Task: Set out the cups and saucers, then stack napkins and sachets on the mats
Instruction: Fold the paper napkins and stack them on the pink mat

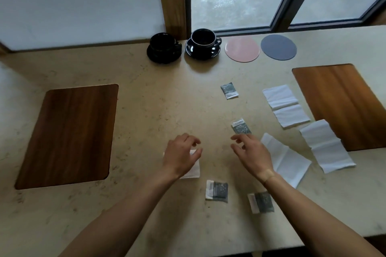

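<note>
Two black cups on black saucers, one on the left (164, 48) and one on the right (203, 44), stand at the back of the table by the window. A wooden mat (69, 134) lies at the left and another wooden mat (342, 100) at the right. Several white napkins (285, 105) and grey sachets (229, 91) are scattered between them. My left hand (181, 156) hovers with relaxed fingers over a folded napkin (193, 170). My right hand (251, 152) is open just below a sachet (241, 127), holding nothing.
A pink round coaster (242, 49) and a grey round coaster (278, 47) lie right of the cups. Two more sachets, one at the left (216, 191) and one at the right (261, 202), lie near the front edge of the beige table (146, 100). A window frame runs behind.
</note>
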The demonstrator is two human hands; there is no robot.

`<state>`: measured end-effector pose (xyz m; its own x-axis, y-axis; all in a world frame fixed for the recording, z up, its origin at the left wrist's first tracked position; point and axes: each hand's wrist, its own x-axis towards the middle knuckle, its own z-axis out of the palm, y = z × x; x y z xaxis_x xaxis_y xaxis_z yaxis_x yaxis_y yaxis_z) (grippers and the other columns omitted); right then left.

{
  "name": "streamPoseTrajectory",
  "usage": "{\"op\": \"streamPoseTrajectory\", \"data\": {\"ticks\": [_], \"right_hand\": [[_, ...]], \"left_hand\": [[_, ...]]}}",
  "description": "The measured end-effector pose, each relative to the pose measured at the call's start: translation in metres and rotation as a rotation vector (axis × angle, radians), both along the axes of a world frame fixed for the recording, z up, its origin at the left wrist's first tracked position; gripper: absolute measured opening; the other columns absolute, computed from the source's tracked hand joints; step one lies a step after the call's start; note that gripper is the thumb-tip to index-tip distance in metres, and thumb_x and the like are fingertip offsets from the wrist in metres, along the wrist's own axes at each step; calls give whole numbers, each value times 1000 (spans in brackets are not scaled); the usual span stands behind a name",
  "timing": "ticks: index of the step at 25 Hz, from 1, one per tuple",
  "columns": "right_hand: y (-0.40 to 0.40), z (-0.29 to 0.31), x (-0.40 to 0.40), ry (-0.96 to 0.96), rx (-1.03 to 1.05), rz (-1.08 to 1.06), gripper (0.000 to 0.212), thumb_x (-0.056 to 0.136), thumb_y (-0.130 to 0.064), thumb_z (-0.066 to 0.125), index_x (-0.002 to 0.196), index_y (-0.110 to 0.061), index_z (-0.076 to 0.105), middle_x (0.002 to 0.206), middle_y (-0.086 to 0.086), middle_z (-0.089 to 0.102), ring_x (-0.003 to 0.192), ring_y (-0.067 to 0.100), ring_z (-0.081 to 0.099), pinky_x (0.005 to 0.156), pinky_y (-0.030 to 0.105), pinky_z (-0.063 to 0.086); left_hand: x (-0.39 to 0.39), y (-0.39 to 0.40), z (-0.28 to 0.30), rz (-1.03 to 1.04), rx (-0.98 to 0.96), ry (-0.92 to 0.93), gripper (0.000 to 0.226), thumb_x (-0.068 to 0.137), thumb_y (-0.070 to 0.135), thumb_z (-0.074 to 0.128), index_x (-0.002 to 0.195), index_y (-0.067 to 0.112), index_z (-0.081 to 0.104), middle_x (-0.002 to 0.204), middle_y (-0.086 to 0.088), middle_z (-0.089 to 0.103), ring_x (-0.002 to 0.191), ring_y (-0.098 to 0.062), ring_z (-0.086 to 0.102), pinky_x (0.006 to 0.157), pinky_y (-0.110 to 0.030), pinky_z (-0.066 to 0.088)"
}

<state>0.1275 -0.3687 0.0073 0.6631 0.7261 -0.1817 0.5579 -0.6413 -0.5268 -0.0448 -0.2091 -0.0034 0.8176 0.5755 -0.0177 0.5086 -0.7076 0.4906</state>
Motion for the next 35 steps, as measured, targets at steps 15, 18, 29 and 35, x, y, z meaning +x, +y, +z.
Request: {"op": "streamPoseTrajectory", "data": {"ticks": [15, 18, 29, 35], "right_hand": [[-143, -18, 123, -148, -158, 73, 31, 89, -26, 65, 118, -37, 64, 118, 0, 63, 106, 20, 54, 80, 31, 51], [-147, -21, 132, -158, -169, 123, 34, 86, -28, 68, 118, -37, 64, 124, 3, 60, 111, 23, 53, 84, 36, 51], [-133, -31, 137, -193, -194, 239, 23, 86, -35, 67, 109, -33, 67, 133, 5, 53, 119, 30, 48, 88, 43, 47], [-129, -29, 134, -136, -156, 179, 13, 86, -39, 65, 95, -30, 66, 125, 0, 58, 117, 24, 49, 90, 38, 44]], "left_hand": [[130, -137, -6, -162, -123, 137, 35, 83, 58, 55, 108, 34, 60, 112, 10, 61, 105, -13, 52, 92, -37, 38], [139, -154, -7, -180, -98, 176, 38, 81, 61, 54, 106, 33, 60, 112, 9, 61, 105, -14, 52, 92, -36, 36], [150, -170, -15, -237, 81, 317, 48, 81, 67, 47, 104, 26, 56, 111, 0, 59, 102, -22, 51, 90, -42, 34], [153, -169, -15, -272, 123, 318, 40, 87, 53, 45, 108, 20, 55, 112, -5, 57, 100, -25, 52, 89, -43, 34]]}}
